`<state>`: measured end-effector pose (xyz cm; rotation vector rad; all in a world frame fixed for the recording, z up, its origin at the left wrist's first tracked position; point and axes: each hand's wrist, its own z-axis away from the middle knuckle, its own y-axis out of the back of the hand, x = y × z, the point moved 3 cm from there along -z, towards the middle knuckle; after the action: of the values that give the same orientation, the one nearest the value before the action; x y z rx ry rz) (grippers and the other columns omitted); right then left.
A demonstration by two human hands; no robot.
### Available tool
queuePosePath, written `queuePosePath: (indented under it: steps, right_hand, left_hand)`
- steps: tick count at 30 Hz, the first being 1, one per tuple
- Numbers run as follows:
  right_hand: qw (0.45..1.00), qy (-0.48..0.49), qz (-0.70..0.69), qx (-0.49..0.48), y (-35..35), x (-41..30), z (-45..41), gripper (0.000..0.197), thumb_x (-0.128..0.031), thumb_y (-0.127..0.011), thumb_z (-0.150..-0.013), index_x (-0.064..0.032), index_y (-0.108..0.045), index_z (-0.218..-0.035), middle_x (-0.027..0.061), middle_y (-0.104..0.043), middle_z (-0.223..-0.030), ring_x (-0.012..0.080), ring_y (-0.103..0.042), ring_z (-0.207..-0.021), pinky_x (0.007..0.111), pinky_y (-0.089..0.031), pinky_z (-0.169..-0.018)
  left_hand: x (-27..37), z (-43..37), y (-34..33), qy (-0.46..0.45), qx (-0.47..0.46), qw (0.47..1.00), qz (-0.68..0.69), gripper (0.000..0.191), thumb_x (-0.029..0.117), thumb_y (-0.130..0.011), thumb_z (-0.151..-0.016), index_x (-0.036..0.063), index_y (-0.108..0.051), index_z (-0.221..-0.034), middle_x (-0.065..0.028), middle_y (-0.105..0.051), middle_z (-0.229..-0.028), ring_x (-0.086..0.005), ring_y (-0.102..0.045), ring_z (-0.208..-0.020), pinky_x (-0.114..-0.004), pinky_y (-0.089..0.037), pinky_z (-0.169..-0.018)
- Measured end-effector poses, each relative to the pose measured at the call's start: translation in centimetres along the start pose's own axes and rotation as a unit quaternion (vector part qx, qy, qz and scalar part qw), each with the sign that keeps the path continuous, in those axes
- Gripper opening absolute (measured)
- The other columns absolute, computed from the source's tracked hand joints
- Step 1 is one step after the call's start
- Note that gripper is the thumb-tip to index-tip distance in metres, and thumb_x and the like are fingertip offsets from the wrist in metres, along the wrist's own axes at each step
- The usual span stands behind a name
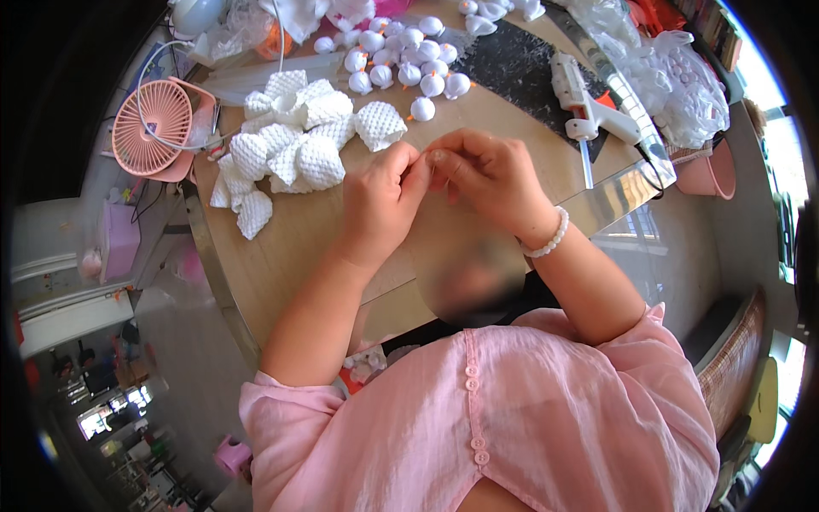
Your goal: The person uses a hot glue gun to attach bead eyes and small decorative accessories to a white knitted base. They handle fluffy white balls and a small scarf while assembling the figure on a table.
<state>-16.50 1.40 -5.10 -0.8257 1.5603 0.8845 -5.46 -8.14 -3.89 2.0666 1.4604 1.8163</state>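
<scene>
My left hand [384,201] and my right hand [489,176] meet above the wooden tabletop, thumbs and forefingers pinched tip to tip. Whatever lies between the fingertips is too small and covered to make out. A white bead bracelet [547,240] circles my right wrist. Just left of my left hand lies a heap of white waffle-textured fabric pieces [297,137], gathered into small pouch shapes. Beyond my fingertips are several small white balls with orange tips [409,54]; one ball [422,109] sits nearest my hands.
A white glue gun [585,99] with a glue stick rests on a black mat [512,64] at the right. Its cord crosses the metal table edge [630,118]. A pink fan [153,128] stands left; plastic bags [678,83] and a pink bin [710,169] are at right.
</scene>
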Motion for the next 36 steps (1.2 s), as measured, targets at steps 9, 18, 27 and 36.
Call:
queuePosePath:
  steps: [9,18,27,36]
  right_hand:
    - [0.991,-0.021,-0.13,0.005,0.4,-0.2,0.0,0.017,-0.012,-0.054,-0.091,0.0036,-0.062,-0.09,0.0049,-0.064,-0.071,0.009,-0.062,-0.064,0.023,-0.052,-0.059]
    - [0.987,-0.017,-0.154,-0.033,0.3,-0.3,-0.2,0.02,-0.012,-0.055,-0.092,0.0065,-0.061,-0.097,0.0077,-0.064,-0.08,0.013,-0.062,-0.068,0.025,-0.052,-0.061]
    - [0.979,-0.023,-0.201,-0.012,0.0,-0.2,0.0,0.018,-0.01,-0.055,-0.091,0.0061,-0.062,-0.096,0.0059,-0.064,-0.077,0.0102,-0.061,-0.066,0.023,-0.051,-0.059]
    - [0.998,0.042,-0.052,-0.006,0.6,-1.2,0.1,0.014,-0.011,-0.058,-0.089,0.0009,-0.063,-0.094,0.0053,-0.065,-0.073,0.0097,-0.063,-0.063,0.023,-0.051,-0.055]
  left_hand:
    - [0.9,0.6,-0.6,0.009,0.039,0.997,0.064,0.015,0.01,-0.06,-0.088,0.003,-0.056,-0.075,-0.0049,-0.057,-0.059,-0.0137,-0.053,-0.048,-0.027,-0.041,-0.045]
    - [0.9,0.1,0.0,-0.036,0.055,0.998,-0.004,0.013,0.008,-0.06,-0.087,0.004,-0.055,-0.076,-0.0044,-0.056,-0.06,-0.0154,-0.055,-0.05,-0.029,-0.041,-0.045]
    - [1.0,0.6,-0.6,-0.049,0.084,0.995,-0.012,0.013,0.007,-0.06,-0.087,0.0027,-0.055,-0.077,-0.006,-0.059,-0.063,-0.0174,-0.055,-0.052,-0.031,-0.043,-0.048]
    - [0.6,0.7,-0.8,0.151,0.017,0.949,0.276,0.018,0.017,-0.052,-0.095,0.0022,-0.056,-0.085,-0.0008,-0.055,-0.065,-0.005,-0.044,-0.049,-0.017,-0.035,-0.045]
